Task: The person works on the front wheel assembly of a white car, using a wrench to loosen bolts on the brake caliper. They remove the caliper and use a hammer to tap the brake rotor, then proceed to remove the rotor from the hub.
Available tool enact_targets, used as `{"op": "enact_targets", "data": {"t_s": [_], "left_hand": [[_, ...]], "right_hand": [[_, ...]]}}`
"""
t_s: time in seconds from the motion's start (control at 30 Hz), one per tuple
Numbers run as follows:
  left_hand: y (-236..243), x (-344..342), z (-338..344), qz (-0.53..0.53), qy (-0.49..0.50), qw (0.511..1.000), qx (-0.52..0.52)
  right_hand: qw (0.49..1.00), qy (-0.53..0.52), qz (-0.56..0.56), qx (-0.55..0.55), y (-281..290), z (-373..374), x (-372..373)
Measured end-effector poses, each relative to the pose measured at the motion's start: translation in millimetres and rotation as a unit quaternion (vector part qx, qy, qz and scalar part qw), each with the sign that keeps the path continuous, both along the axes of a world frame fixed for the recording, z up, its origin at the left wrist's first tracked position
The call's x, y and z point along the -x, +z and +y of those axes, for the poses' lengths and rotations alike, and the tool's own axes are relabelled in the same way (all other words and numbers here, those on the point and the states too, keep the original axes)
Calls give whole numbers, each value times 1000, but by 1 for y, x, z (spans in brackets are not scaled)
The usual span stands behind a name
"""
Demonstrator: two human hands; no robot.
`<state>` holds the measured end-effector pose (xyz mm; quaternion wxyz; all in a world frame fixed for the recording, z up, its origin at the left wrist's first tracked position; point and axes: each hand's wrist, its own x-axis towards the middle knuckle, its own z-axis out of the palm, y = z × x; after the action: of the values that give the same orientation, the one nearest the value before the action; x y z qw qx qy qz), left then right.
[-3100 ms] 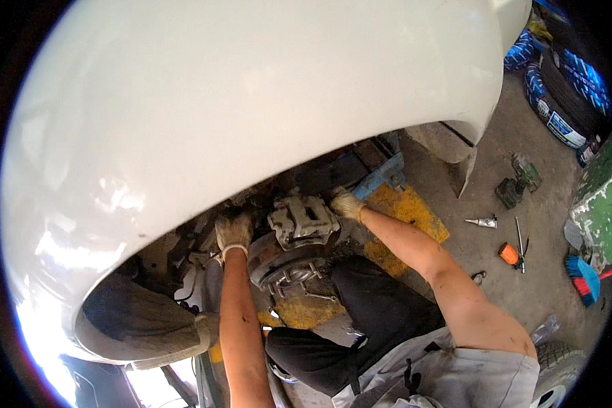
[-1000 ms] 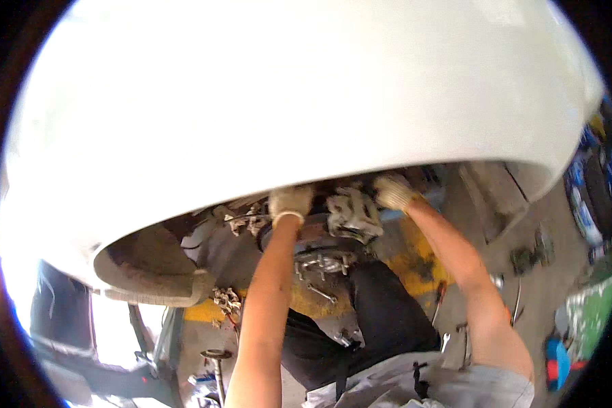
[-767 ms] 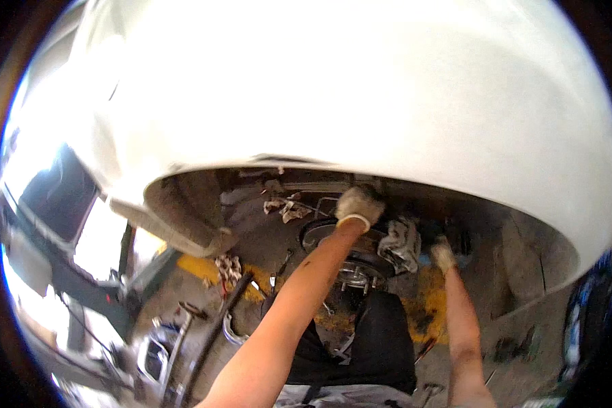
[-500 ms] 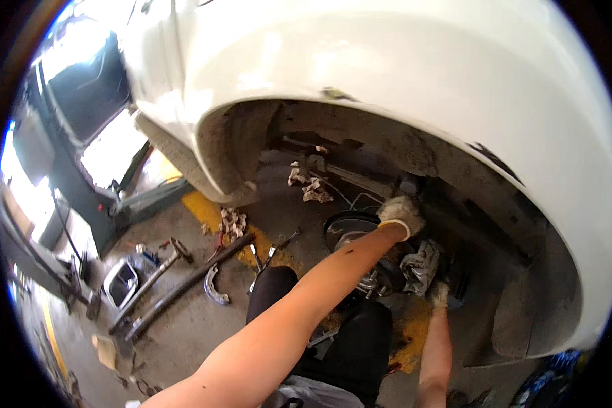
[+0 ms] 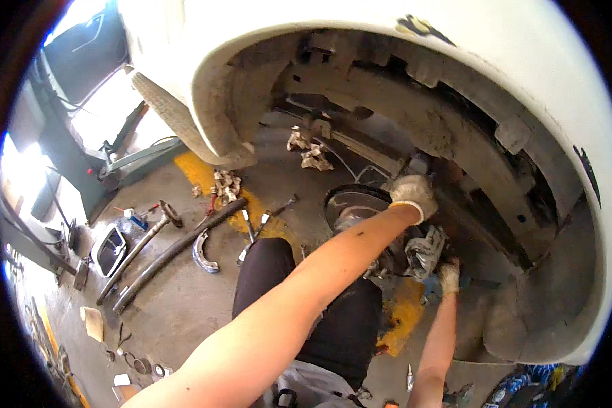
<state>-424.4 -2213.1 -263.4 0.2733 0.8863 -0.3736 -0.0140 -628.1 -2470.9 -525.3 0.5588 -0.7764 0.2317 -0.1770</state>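
Observation:
My left hand, in a pale work glove, rests at the upper right rim of the brake assembly under the wheel arch. Its fingers look curled, and whatever they grip is hidden. A crumpled grey cloth sits on the hub side, just below that hand. To the right of the cloth is my right hand, also gloved, reaching low beside a dim bluish object. Its fingertips are too dark and blurred to make out. My left forearm crosses the view and covers much of the hub.
The white vehicle's wheel arch curves overhead. Left of my knees lie a brake shoe, a long dark bar, a metal shaft and a mirror-like frame. Crumpled rags lie beneath the vehicle. A lift post stands left.
The view has shifted, showing more of the wheel arch's inside and more floor near me. My left hand stays at the brake assembly; my right hand has moved slightly up and right beside the cloth.

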Motion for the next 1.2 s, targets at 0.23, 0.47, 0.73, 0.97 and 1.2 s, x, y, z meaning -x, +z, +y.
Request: {"op": "enact_targets", "data": {"t_s": [0.23,0.47,0.73,0.97,1.2], "left_hand": [[-6,-5,-6,21,-6,999,-31],[-18,-12,-3,-87,-27,995,-31],[1,5,-1,-26,-9,999,-19],[7,8,0,24,7,1000,-19],[-8,2,-17,15,-5,999,29]], "right_hand": [[773,-17,-278,-571,-9,28,-12],[804,42,419,421,114,77,-37],[975,-108,-9,196,10,18,-11],[832,-5,185,523,29,28,3],[973,-86,152,153,40,10,15]]}}
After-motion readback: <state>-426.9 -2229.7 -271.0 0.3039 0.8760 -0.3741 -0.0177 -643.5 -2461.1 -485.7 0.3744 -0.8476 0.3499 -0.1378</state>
